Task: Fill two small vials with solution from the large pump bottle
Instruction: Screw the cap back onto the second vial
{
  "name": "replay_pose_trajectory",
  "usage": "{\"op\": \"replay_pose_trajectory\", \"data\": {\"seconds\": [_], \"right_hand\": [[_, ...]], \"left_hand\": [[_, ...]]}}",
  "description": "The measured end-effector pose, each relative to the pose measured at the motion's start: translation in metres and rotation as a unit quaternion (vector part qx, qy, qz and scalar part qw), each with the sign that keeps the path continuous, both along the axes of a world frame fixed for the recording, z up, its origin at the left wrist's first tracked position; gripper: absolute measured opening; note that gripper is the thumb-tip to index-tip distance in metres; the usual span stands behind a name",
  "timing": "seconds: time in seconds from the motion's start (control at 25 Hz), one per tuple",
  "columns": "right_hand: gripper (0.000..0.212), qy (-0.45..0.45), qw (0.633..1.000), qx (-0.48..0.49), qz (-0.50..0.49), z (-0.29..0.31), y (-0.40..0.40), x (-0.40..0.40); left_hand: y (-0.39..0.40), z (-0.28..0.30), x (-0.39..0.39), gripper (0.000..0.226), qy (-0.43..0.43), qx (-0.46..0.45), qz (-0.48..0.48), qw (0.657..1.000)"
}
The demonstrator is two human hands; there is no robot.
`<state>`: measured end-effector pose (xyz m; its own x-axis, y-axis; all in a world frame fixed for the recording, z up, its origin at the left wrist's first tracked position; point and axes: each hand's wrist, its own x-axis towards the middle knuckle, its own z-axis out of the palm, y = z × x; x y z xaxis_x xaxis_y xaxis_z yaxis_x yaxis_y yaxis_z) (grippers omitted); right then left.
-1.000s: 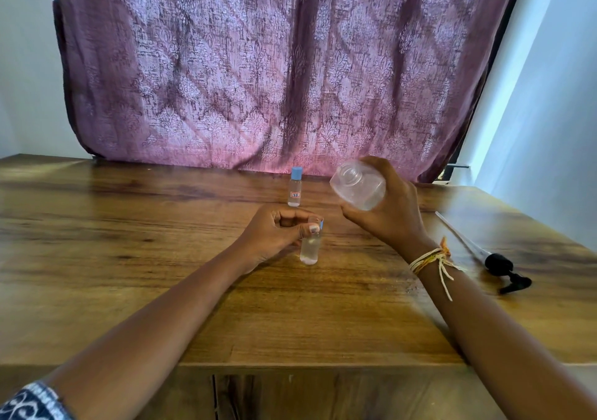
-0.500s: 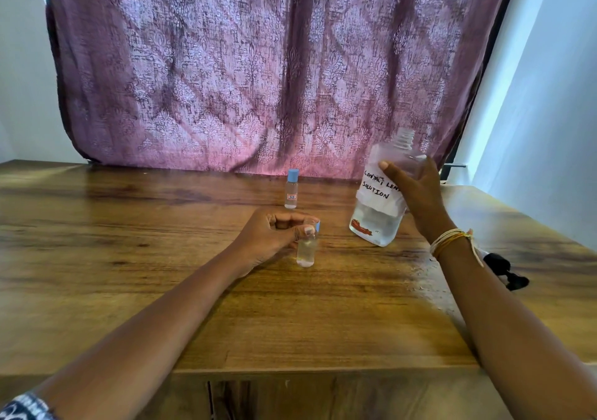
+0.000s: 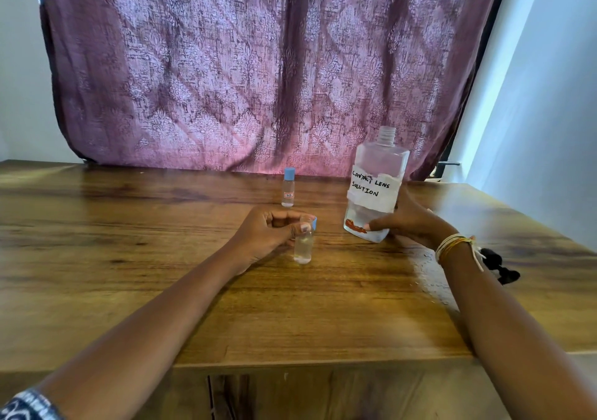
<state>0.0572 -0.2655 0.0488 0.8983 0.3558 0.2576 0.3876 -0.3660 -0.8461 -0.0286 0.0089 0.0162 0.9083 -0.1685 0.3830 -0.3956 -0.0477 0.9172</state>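
The large clear bottle [image 3: 376, 187], labelled "contact lens solution" and with its neck uncapped, stands upright on the wooden table [image 3: 161, 258]. My right hand [image 3: 410, 222] holds it low around the base. My left hand [image 3: 271, 230] pinches the top of a small clear vial [image 3: 303, 246] that stands on the table with liquid in it; a blue cap [image 3: 314, 223] shows by my fingertips. A second vial [image 3: 288, 187] with a blue cap and a small label stands farther back.
The black pump head [image 3: 499, 266] lies on the table to the right, mostly hidden behind my right wrist. A purple patterned curtain [image 3: 258, 64] hangs behind the table. The table's front edge runs below my forearms.
My right hand brought the large bottle from tilted over the vial to upright, then set it on the table and slid down to its base. My left hand stayed on the vial.
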Motion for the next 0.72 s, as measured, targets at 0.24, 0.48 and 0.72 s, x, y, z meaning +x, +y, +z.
{"op": "replay_pose_trajectory", "data": {"seconds": [0.24, 0.48, 0.72], "right_hand": [[0.091, 0.049, 0.992, 0.053, -0.103, -0.013, 0.000, 0.010], [0.098, 0.094, 0.981, -0.091, -0.145, -0.007, -0.004, 0.008], [0.035, 0.170, 0.949, -0.248, -0.094, 0.009, 0.003, -0.014]], "left_hand": [[0.000, 0.001, -0.001, 0.017, 0.006, -0.003, -0.001, 1.000], [0.003, 0.000, -0.001, 0.015, 0.029, 0.007, 0.010, 1.000], [0.005, -0.005, 0.004, 0.028, 0.047, 0.072, 0.020, 0.996]]}}
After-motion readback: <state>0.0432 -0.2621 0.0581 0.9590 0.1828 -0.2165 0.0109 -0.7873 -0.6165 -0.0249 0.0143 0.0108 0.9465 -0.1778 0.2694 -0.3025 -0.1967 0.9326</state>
